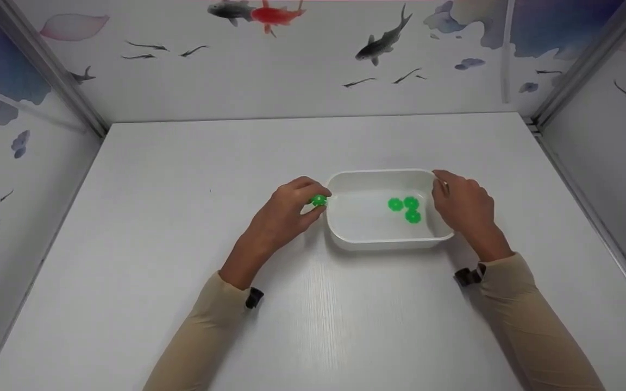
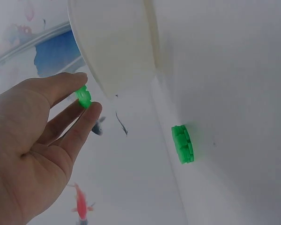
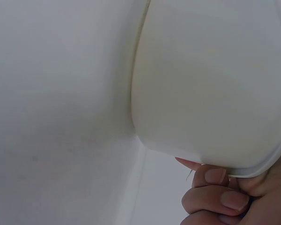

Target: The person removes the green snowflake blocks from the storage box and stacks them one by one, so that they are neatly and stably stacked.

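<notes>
My left hand (image 1: pixel 286 209) pinches a green flower-shaped piece (image 1: pixel 318 200) between thumb and fingertips, right at the left rim of a white plastic tray (image 1: pixel 378 243). The left wrist view shows the held piece (image 2: pixel 83 96) on edge. A second green piece (image 2: pixel 183 144) rests on the table below that hand; the hand hides it in the head view. At the tray's right end, my right hand (image 1: pixel 464 203) grips the rim, with fingers curled at the outer wall in the right wrist view. Inside the tray lie three green pieces (image 1: pixel 412 203), close together toward the right.
The tray stands on a white table (image 1: pixel 313 304). White panels (image 1: pixel 302 81) printed with fish close off the back and both sides, with metal posts (image 1: pixel 579 65) at the corners. Black wrist bands (image 1: pixel 468 277) sit at both sleeves.
</notes>
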Available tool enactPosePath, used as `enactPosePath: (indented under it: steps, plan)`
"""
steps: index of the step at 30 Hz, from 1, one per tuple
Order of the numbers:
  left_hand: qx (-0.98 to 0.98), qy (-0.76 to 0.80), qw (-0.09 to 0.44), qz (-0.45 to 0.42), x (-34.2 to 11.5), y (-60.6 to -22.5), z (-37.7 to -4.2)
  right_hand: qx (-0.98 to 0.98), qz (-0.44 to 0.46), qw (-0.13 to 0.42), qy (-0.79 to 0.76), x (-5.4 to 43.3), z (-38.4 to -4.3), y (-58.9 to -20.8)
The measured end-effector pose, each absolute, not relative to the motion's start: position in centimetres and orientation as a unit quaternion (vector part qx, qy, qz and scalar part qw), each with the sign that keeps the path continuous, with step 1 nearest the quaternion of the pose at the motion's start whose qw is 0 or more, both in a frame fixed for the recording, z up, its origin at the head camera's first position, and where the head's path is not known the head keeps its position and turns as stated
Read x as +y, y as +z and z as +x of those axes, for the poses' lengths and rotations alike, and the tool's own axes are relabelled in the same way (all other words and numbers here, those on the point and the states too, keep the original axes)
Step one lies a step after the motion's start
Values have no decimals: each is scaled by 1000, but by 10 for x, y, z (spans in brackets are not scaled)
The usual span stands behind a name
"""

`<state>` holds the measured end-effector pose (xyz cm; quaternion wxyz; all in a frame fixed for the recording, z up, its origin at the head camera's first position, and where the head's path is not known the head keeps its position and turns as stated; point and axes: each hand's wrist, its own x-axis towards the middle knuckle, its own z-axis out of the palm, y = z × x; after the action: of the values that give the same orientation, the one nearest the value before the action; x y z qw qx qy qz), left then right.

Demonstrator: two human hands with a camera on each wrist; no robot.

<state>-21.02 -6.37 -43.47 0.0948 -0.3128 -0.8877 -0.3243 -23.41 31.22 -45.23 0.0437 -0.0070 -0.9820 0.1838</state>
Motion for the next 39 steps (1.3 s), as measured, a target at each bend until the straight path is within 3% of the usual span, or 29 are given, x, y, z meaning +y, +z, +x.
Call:
enactPosePath:
  steps: [13, 39]
  plan:
    - [-917, -281, 94, -267, -85, -446, -217, -982, 2, 49, 184, 314, -235, -455]
    - [-941, -264, -12, -212, -108, -451, -220, -981, 9, 63, 184, 315, -235, -456]
